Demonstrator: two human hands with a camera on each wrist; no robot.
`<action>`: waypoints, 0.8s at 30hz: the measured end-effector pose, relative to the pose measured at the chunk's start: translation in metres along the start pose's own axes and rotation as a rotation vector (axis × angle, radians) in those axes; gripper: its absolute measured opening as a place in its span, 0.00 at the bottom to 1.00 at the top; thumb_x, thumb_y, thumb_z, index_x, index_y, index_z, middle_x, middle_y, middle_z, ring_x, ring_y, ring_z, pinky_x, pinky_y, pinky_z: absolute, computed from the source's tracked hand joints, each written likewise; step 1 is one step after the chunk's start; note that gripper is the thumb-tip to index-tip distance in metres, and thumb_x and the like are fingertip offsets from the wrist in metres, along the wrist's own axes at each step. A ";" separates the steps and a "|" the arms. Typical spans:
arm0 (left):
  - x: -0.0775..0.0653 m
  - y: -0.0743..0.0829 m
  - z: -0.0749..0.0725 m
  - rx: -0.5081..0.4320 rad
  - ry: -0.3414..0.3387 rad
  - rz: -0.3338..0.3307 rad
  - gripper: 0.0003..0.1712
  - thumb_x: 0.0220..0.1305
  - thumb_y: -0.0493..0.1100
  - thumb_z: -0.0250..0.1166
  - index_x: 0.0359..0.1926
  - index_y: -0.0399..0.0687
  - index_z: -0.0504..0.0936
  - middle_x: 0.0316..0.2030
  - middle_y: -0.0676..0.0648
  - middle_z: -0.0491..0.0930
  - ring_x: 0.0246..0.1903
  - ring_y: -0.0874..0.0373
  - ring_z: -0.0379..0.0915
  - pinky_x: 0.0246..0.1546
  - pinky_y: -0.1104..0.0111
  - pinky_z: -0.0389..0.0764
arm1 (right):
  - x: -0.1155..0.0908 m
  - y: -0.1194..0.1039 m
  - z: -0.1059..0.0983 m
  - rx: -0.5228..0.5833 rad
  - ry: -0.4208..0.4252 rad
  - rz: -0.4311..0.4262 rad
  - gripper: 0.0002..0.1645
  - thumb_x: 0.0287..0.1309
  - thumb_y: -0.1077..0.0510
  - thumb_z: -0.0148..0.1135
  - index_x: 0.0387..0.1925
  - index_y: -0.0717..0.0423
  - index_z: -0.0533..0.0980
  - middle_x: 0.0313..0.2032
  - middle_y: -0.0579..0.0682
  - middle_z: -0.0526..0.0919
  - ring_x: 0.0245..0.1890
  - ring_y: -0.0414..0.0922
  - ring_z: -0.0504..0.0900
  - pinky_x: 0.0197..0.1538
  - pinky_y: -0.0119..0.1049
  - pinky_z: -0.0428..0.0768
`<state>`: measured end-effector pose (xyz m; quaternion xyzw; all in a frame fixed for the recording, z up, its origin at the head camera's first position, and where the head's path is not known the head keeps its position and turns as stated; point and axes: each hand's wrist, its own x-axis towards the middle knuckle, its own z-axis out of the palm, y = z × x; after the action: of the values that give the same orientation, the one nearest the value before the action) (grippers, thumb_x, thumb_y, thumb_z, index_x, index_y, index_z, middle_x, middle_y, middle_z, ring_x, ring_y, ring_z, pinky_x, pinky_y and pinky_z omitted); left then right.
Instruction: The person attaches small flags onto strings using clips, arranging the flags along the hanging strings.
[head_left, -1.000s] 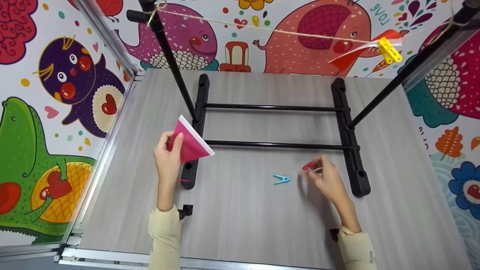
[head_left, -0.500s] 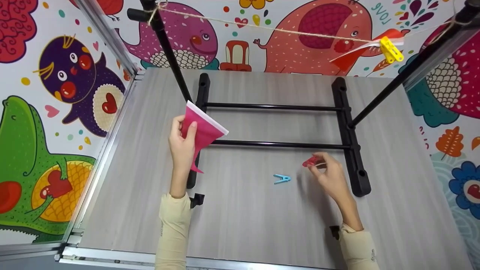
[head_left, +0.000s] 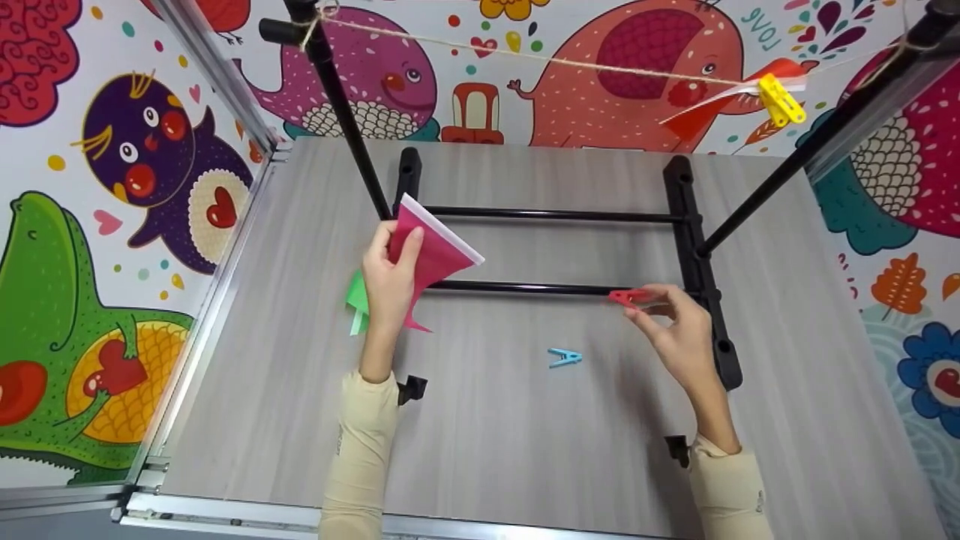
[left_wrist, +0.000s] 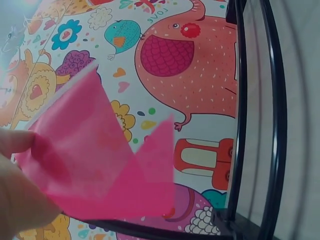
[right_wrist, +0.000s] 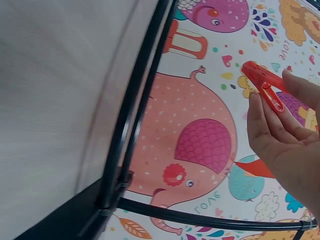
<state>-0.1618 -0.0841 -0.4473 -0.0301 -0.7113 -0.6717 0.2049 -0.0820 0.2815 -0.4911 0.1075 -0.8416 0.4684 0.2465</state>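
Note:
My left hand [head_left: 390, 281] pinches a pink pennant flag [head_left: 435, 251] with a white top strip, thumb on its face. In the left wrist view the pink flag [left_wrist: 85, 150] spreads out from the thumb and fingers. The right hand [head_left: 681, 330] grips a red clothespin [head_left: 627, 298] over the frame's front crossbar. In the right wrist view the red clothespin [right_wrist: 265, 85] sits between thumb and fingers. A light-blue clothespin [head_left: 565, 357] lies on the table between the hands. Partly hidden behind the left hand is a green flag [head_left: 358, 300].
A black frame [head_left: 555, 289] with two uprights stands on the table. Twine [head_left: 525, 56] stretches between the uprights. A yellow clothespin [head_left: 780, 100] holds a red-orange flag [head_left: 694, 120] on its right part. Cartoon-printed walls surround the grey table [head_left: 487, 435].
My left hand has moved right and up with the pink flag, uncovering the green flag. The right hand has risen slightly with the red clothespin, which now shows more fully.

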 end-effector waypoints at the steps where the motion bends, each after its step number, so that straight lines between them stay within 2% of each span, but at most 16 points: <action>1: 0.000 0.001 0.002 -0.003 -0.001 0.003 0.11 0.70 0.38 0.67 0.45 0.34 0.78 0.36 0.43 0.82 0.36 0.54 0.79 0.38 0.70 0.81 | 0.001 -0.002 -0.001 0.014 0.018 -0.006 0.23 0.44 0.79 0.77 0.45 0.74 0.81 0.40 0.63 0.86 0.37 0.48 0.85 0.45 0.24 0.80; 5: 0.001 0.005 0.011 -0.016 -0.010 0.034 0.08 0.72 0.37 0.66 0.41 0.34 0.78 0.31 0.47 0.80 0.31 0.57 0.76 0.34 0.71 0.77 | 0.006 -0.008 -0.003 0.078 0.107 -0.012 0.25 0.40 0.84 0.75 0.44 0.76 0.81 0.39 0.67 0.84 0.40 0.39 0.83 0.45 0.25 0.80; 8: 0.002 0.009 0.018 -0.031 -0.024 0.070 0.08 0.73 0.37 0.64 0.39 0.34 0.76 0.27 0.48 0.76 0.28 0.58 0.73 0.31 0.71 0.74 | 0.008 -0.014 -0.007 0.124 0.163 0.001 0.25 0.39 0.87 0.73 0.44 0.77 0.81 0.38 0.68 0.84 0.38 0.37 0.83 0.43 0.26 0.79; 10: 0.003 0.012 0.023 -0.035 -0.033 0.091 0.07 0.73 0.37 0.64 0.39 0.35 0.76 0.27 0.47 0.76 0.28 0.57 0.74 0.32 0.72 0.75 | 0.010 -0.018 -0.009 0.145 0.181 0.012 0.25 0.41 0.86 0.72 0.45 0.76 0.81 0.38 0.68 0.84 0.36 0.38 0.83 0.42 0.26 0.79; 13: 0.004 0.018 0.030 -0.040 -0.047 0.113 0.07 0.72 0.36 0.64 0.42 0.33 0.77 0.30 0.44 0.80 0.31 0.55 0.78 0.35 0.70 0.80 | 0.013 -0.025 -0.013 0.165 0.192 0.021 0.24 0.43 0.84 0.73 0.46 0.74 0.82 0.39 0.65 0.86 0.34 0.39 0.83 0.40 0.26 0.79; 17: 0.005 0.026 0.040 -0.061 -0.073 0.120 0.10 0.72 0.36 0.65 0.47 0.32 0.79 0.39 0.40 0.84 0.40 0.50 0.83 0.42 0.62 0.86 | 0.018 -0.034 -0.016 0.203 0.216 0.021 0.22 0.46 0.83 0.72 0.46 0.75 0.81 0.38 0.64 0.86 0.33 0.40 0.84 0.39 0.26 0.80; 24: 0.005 0.035 0.053 -0.082 -0.088 0.134 0.09 0.71 0.36 0.65 0.46 0.32 0.79 0.39 0.39 0.84 0.40 0.49 0.83 0.43 0.61 0.86 | 0.027 -0.042 -0.019 0.238 0.260 0.024 0.19 0.48 0.83 0.71 0.45 0.77 0.81 0.37 0.60 0.87 0.32 0.41 0.83 0.40 0.28 0.80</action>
<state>-0.1688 -0.0309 -0.4132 -0.1154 -0.6881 -0.6830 0.2164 -0.0818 0.2759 -0.4375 0.0645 -0.7423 0.5777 0.3334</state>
